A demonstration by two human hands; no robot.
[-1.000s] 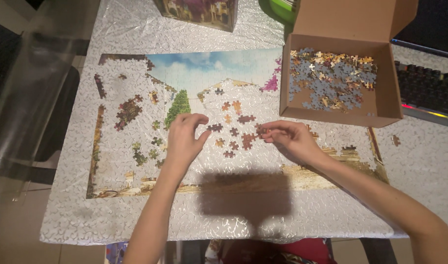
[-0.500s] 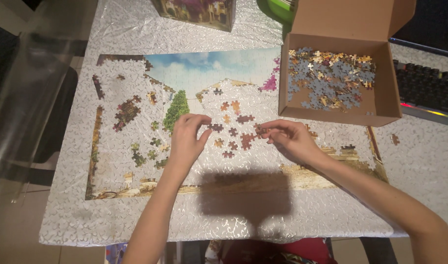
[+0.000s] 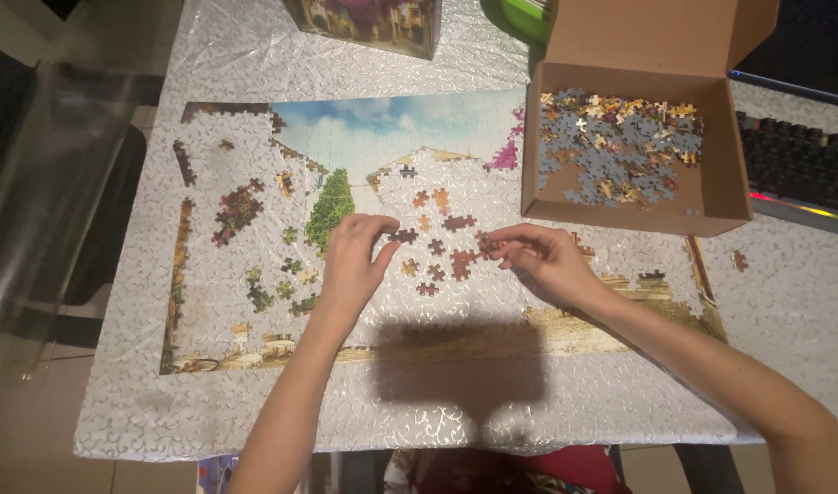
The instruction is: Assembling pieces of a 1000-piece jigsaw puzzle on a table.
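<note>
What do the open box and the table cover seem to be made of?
The open box looks like plain brown cardboard: matte, with folded flaps and raw edges. The table cover seems to be a silvery, embossed plastic or coated fabric; its swirl relief catches the light with a slight sheen, so which one stays uncertain.

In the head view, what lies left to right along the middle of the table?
Green tree patch → left hand → loose brown pieces → right hand → lone stray piece.
</note>
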